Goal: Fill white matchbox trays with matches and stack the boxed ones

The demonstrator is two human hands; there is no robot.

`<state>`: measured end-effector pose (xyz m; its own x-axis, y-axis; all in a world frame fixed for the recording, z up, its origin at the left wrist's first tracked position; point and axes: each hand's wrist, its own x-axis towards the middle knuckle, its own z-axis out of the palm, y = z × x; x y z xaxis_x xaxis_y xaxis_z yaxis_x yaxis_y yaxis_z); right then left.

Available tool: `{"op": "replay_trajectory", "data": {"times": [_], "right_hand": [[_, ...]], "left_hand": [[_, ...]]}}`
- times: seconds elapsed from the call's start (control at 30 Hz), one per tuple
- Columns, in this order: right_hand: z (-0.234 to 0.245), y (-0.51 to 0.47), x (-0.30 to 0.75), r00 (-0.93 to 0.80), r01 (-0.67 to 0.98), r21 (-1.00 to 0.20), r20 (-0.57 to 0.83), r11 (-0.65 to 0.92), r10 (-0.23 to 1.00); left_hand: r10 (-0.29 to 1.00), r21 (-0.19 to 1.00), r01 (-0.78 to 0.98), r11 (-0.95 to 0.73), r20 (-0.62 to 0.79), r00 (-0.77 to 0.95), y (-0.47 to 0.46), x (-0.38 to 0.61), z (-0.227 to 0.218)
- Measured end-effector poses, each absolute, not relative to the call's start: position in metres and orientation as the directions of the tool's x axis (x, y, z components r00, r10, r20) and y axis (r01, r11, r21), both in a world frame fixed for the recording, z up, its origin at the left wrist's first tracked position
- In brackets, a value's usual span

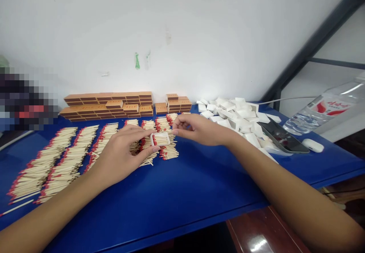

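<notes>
A small white matchbox tray (pixel 160 139) filled with red-tipped matches sits pinched between the thumb and fingers of my left hand (pixel 122 154), just above the blue table (pixel 176 196). My right hand (pixel 196 129) is curled at the tray's right end, fingertips pinched together and touching it. Under both hands lie rows of loose red-tipped matches (pixel 57 158) spread across the table's left half.
Brown matchbox sleeves (pixel 111 104) are stacked along the wall. A heap of empty white trays (pixel 236 118) lies at right, with a phone (pixel 282 137), a white earbud case (pixel 313 145) and a plastic water bottle (pixel 325 110) beyond.
</notes>
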<state>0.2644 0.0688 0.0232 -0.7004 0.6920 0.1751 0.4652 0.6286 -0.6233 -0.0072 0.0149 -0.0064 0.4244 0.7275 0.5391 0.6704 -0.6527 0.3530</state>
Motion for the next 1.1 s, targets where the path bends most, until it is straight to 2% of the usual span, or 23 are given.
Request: {"op": "replay_trajectory", "data": {"times": [0.13, 0.3, 0.57, 0.7, 0.77, 0.83, 0.9, 1.1], "right_hand": [[0.016, 0.057, 0.248, -0.714, 0.406, -0.638, 0.225, 0.654, 0.662], [0.012, 0.052, 0.242, -0.718, 0.428, -0.575, 0.253, 0.698, 0.649], [0.017, 0.057, 0.249, -0.676, 0.440, -0.545, 0.323, 0.714, 0.662], [0.022, 0.070, 0.263, -0.574, 0.544, -0.526, 0.335, 0.654, 0.747], [0.023, 0.081, 0.276, -0.504, 0.654, -0.453, 0.336, 0.606, 0.795], [0.020, 0.095, 0.291, -0.471, 0.750, -0.345, 0.321, 0.565, 0.821], [0.015, 0.107, 0.304, -0.476, 0.792, -0.285, 0.266, 0.540, 0.838], [0.005, 0.117, 0.312, -0.480, 0.816, -0.305, 0.114, 0.491, 0.870]], "left_hand": [[0.741, 0.378, 0.668, -0.641, 0.532, 0.410, 0.015, -0.006, -0.007], [0.734, 0.376, 0.656, -0.654, 0.526, 0.430, 0.014, -0.005, -0.008], [0.755, 0.394, 0.668, -0.632, 0.510, 0.413, 0.014, -0.006, -0.006], [0.759, 0.390, 0.677, -0.624, 0.510, 0.405, 0.013, -0.005, -0.004], [0.761, 0.390, 0.683, -0.618, 0.513, 0.396, 0.012, -0.006, -0.003], [0.760, 0.386, 0.685, -0.618, 0.519, 0.393, 0.012, -0.006, -0.003], [0.758, 0.384, 0.686, -0.618, 0.523, 0.390, 0.012, -0.006, -0.003], [0.757, 0.374, 0.692, -0.617, 0.522, 0.393, 0.013, -0.005, -0.002]]}}
